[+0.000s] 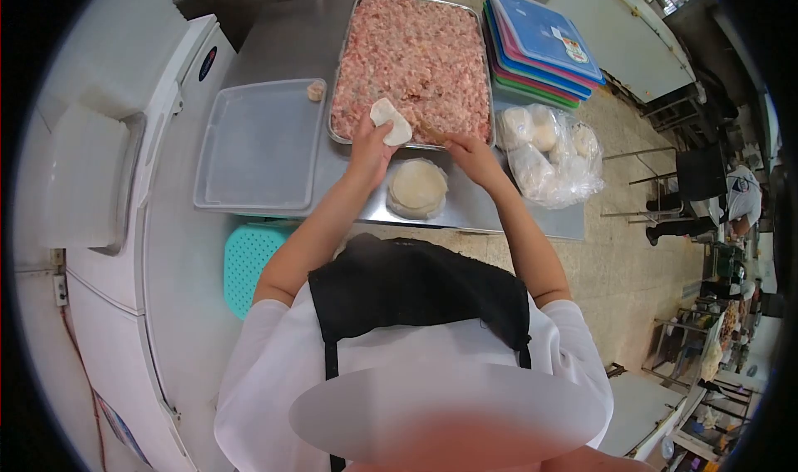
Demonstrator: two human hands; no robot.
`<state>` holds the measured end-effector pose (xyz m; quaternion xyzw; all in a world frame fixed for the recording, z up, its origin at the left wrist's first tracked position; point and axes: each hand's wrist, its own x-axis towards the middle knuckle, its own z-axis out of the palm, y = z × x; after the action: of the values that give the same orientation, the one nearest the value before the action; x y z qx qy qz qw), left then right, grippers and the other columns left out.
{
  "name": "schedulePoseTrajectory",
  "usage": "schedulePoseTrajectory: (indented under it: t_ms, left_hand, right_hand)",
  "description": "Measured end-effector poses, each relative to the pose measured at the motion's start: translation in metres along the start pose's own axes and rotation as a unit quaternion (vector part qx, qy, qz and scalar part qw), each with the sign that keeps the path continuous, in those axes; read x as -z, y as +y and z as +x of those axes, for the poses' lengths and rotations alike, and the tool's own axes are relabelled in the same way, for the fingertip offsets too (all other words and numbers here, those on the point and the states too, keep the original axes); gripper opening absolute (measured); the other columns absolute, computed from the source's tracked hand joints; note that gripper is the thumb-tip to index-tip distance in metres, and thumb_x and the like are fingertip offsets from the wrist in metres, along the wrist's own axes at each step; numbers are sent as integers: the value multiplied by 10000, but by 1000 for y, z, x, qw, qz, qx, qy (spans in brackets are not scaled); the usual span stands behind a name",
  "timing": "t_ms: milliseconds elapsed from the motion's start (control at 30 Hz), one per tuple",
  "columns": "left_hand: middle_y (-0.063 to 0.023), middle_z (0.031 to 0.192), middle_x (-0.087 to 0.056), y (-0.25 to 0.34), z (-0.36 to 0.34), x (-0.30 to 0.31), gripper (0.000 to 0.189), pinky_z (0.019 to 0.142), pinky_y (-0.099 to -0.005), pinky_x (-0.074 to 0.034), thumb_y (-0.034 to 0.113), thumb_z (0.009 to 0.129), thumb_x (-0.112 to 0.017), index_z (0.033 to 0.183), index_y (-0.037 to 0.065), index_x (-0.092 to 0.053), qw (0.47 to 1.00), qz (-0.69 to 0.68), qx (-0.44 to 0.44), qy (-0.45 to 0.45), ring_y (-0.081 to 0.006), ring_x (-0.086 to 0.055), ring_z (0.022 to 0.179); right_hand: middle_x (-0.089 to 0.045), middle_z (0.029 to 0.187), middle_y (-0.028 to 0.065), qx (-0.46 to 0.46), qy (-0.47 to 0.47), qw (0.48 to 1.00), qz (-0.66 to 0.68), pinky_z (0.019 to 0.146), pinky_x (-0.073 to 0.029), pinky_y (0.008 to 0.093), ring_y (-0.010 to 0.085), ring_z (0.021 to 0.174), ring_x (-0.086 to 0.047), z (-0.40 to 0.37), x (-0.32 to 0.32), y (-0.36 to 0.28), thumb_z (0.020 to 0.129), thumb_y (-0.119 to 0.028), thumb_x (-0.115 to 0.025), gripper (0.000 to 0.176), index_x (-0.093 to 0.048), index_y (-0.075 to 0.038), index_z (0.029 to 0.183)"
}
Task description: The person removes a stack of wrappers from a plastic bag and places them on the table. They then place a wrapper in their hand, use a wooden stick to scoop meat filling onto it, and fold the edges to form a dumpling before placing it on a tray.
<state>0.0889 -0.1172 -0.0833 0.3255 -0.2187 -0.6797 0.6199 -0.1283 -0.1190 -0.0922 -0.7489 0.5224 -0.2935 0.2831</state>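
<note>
My left hand (pixel 371 149) holds a round white dough wrapper (pixel 392 125), slightly bent, over the near edge of a metal tray (pixel 332 115). Raw ground meat filling (pixel 416 48) heaps the tray. In my right hand (pixel 472 158) is a thin brownish spatula (pixel 432 135), its tip at the meat near the front rim; its exact shape is hard to make out. Between my forearms a stack of round wrappers (pixel 417 188) lies on plastic. A small filled dumpling (pixel 316 91) sits in the far right corner of a translucent plastic tray (pixel 258 148) on the left.
Clear bags of round wrappers (pixel 553 152) lie right of the meat. Behind them rises a stack of coloured plastic trays (pixel 544 44). A turquoise perforated stool (pixel 249 260) stands below the table's left edge, beside a white freezer (pixel 179 223). Another person (pixel 740 198) is far right.
</note>
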Motion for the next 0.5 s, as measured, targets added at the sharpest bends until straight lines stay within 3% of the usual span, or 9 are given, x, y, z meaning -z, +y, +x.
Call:
schedulePoseTrajectory:
  t_ms: [100,200,367,500]
  left_hand:
    - [-111,1251,-536,19,7,-11,416,951,-430,-505,5,932,-465,1341,44,-403,999,18,3,-29,-260,-575,1128]
    - [-116,1256,-550,35,17,-16,402,943,-416,-514,21,945,-471,1341,35,-407,998,39,-3,-41,-254,-576,1136]
    - [-120,1220,-567,39,33,-8,320,949,-378,-504,30,944,-488,1261,-9,-468,996,-8,-86,9,-222,-572,1132]
    - [-146,1244,-554,33,39,-1,327,975,-390,-490,23,950,-470,1274,-16,-453,998,-24,-45,24,-254,-574,1138]
  right_hand:
    - [-584,655,26,-194,-103,954,205,445,-384,282,142,482,-512,6,16,-8,944,-250,-510,275,-648,-71,1101]
    - [-433,599,-49,-274,-106,890,347,365,-184,213,46,410,-286,6,22,-25,961,-219,-518,316,-548,-98,1252]
    - [-441,597,-47,-280,-102,861,411,367,-216,229,58,407,-328,7,25,-27,953,-212,-513,279,-586,-102,1198]
    - [-463,608,-37,-236,-99,886,387,396,-266,225,60,438,-361,8,36,-38,962,-203,-505,285,-600,-96,1208]
